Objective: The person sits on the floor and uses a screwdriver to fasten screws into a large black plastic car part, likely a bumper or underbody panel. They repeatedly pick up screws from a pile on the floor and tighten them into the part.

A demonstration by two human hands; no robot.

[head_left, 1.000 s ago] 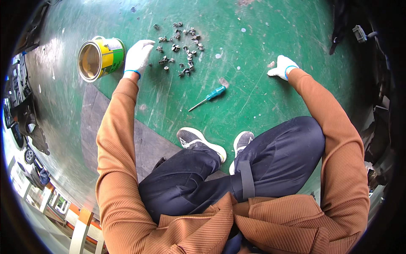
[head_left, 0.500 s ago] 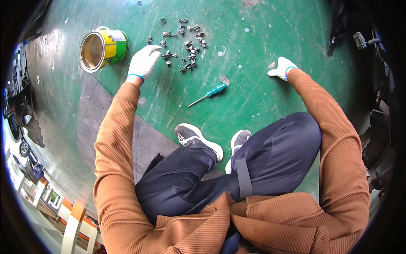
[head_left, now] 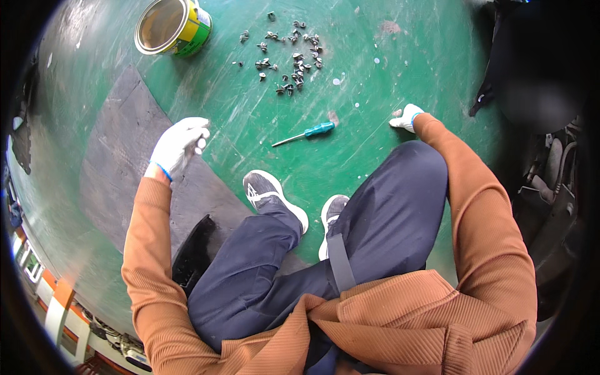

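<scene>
My left hand (head_left: 179,145), in a white glove with a blue cuff edge, is over the dark grey sheet on the floor. Its fingers are curled together, and whatever they may hold is hidden. Several small dark fasteners (head_left: 299,70) with round greyish heads lie scattered beyond it. My right hand (head_left: 406,117), gloved the same way, rests low against the green floor near my right knee with its fingers folded in; nothing shows in them. Between the two hands lies a screwdriver (head_left: 319,129) with a teal handle, its shaft toward the left.
An open yellow and green tin (head_left: 199,31) stands tilted in view at the far left. The dark grey sheet (head_left: 115,131) runs under my left side, with a black curved piece (head_left: 195,247) beside my left leg. Dark bulky parts (head_left: 550,181) line the right edge.
My left hand has drawn back toward me from beside the fasteners and the tin, its fingers now more curled. My right hand stays by the floor, fingers more folded. The whole view has shifted.
</scene>
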